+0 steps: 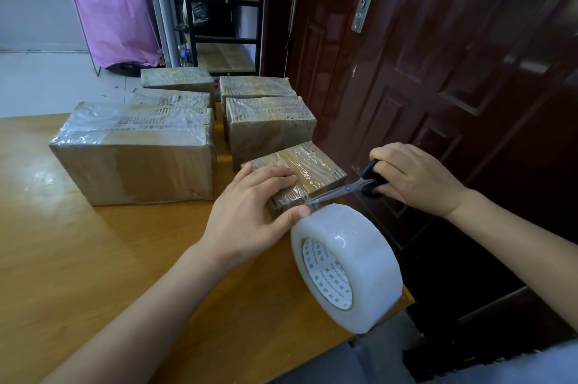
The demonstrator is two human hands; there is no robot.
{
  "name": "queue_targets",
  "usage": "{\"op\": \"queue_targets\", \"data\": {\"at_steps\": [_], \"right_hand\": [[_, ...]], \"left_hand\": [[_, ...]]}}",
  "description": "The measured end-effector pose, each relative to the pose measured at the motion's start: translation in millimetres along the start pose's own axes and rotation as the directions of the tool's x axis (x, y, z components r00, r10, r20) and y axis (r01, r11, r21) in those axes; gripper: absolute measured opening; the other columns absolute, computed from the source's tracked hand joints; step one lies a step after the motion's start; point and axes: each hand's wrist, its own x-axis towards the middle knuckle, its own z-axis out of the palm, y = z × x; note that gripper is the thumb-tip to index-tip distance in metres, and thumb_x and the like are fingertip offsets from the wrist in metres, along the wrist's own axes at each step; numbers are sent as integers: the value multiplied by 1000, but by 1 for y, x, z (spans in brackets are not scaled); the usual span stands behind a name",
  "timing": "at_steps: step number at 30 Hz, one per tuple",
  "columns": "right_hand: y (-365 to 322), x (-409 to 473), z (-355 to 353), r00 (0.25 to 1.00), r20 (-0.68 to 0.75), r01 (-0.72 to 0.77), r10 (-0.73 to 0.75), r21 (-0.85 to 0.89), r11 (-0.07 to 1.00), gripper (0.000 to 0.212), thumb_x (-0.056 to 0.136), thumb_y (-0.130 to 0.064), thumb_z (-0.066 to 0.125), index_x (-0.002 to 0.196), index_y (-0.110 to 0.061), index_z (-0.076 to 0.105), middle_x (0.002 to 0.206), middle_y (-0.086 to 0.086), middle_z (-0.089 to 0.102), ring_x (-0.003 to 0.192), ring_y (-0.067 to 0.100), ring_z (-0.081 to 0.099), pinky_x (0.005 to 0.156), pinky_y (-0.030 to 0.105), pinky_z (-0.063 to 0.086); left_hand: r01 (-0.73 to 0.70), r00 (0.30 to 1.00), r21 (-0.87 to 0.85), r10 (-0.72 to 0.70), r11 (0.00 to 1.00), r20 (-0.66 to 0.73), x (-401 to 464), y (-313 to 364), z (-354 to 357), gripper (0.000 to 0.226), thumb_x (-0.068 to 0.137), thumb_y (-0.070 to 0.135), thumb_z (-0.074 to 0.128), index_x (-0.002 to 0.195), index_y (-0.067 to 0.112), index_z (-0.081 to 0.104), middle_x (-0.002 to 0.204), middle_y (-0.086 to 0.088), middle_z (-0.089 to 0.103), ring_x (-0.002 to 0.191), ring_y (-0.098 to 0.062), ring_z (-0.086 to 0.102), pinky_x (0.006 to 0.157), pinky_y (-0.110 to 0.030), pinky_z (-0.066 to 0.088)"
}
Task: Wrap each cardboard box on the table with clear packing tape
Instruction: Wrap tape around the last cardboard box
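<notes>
Nearest the camera, a fat roll of clear packing tape point(347, 268) stands on edge at the table's near right corner, its printed white core facing left, just below and between the two hands. Directly above it, the left hand point(250, 211) lies over the small cardboard box point(309, 174): the fingers rest flat along the box's top, and the thumb presses against its near edge, right where the tape leaves the roll. To the right, the right hand point(413, 180) is curled through the black handles of a pair of scissors point(344, 189), whose blades reach leftward to the left thumb and meet the tape there; whether the blades are parted cannot be told. The small box already wears glossy film across its top.

Beyond the left hand's fingertips sits a second taped box point(269, 127), and behind it another point(255, 86). Left of the left hand stands the largest box point(134, 152), its top shiny with tape, with two more boxes point(175, 83) behind it. All rest on the wooden table point(62, 258). A dark brown door point(438, 71) rises beyond the right hand.
</notes>
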Motion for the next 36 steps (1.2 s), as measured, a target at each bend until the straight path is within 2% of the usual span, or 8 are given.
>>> {"op": "queue_targets", "data": {"at_steps": [4, 8, 15, 21, 24, 27, 31, 36], "right_hand": [[14, -6, -6, 991, 51, -122, 121, 19, 992, 55, 67, -19, 86, 101, -7, 44, 113, 11, 43, 98, 28, 48, 73, 41, 54], [25, 9, -12, 951, 15, -308, 308, 41, 950, 37, 78, -26, 71, 102, -6, 50, 113, 13, 51, 92, 33, 61, 73, 39, 54], [22, 118, 12, 627, 187, -767, 756, 322, 556, 26, 81, -24, 74, 94, -10, 57, 83, 1, 56, 78, 22, 52, 64, 30, 30], [19, 179, 42, 604, 436, -767, 667, 89, 636, 15, 93, -22, 62, 93, -9, 67, 96, 12, 63, 95, 34, 61, 71, 31, 39], [10, 182, 25, 651, 323, -741, 687, 75, 667, 20, 97, -10, 48, 86, -5, 63, 91, 10, 61, 94, 34, 60, 69, 32, 37], [-11, 167, -10, 581, 286, -812, 762, 258, 523, 30, 98, -24, 49, 80, -5, 64, 84, 9, 67, 80, 29, 65, 72, 35, 50], [-61, 126, -56, 427, 644, -904, 635, 332, 270, 39, 95, -35, 56, 61, -14, 57, 61, 2, 66, 46, 10, 62, 50, 22, 49], [-84, 101, -59, 255, 870, -967, 423, 232, 105, 34, 90, -43, 62, 73, -13, 63, 63, -1, 52, 60, 13, 49, 57, 26, 35]], "left_hand": [[1, 1000, -2, -1, 1000, 4, -1, 0, 0, 81, 83, 79, 28, 127, 21, 63, 132, 12, 58, 129, -1, 42, 118, -33, 17], [-3, 1000, -4, 3, 1000, 2, 0, -1, 1, 80, 83, 78, 30, 127, 20, 64, 132, 12, 58, 130, -2, 43, 119, -33, 16], [-15, 1000, -6, 15, 1000, -15, 1, 0, 2, 78, 85, 76, 32, 125, 19, 65, 130, 11, 59, 128, -3, 45, 117, -31, 17], [0, 1000, 17, 0, 1000, 2, 1, 2, 0, 73, 84, 73, 37, 127, 20, 64, 132, 11, 58, 131, -4, 43, 116, -26, 13], [-2, 1000, 24, 1, 1000, 11, 0, 1, -1, 76, 84, 75, 34, 128, 20, 63, 133, 11, 58, 131, -5, 43, 116, -26, 12], [-9, 1000, 16, 9, 1000, 14, -1, 0, -1, 81, 84, 79, 26, 128, 21, 62, 133, 10, 58, 131, -6, 44, 116, -24, 9], [-13, 1000, 13, 13, 1000, -2, 0, -3, 1, 84, 84, 80, 23, 127, 21, 63, 132, 10, 59, 128, -7, 46, 114, -21, 8], [-8, 1000, 31, 8, 999, 3, 0, -1, 2, 83, 84, 80, 23, 129, 22, 62, 133, 9, 58, 128, -7, 45, 114, -26, 12]]}}
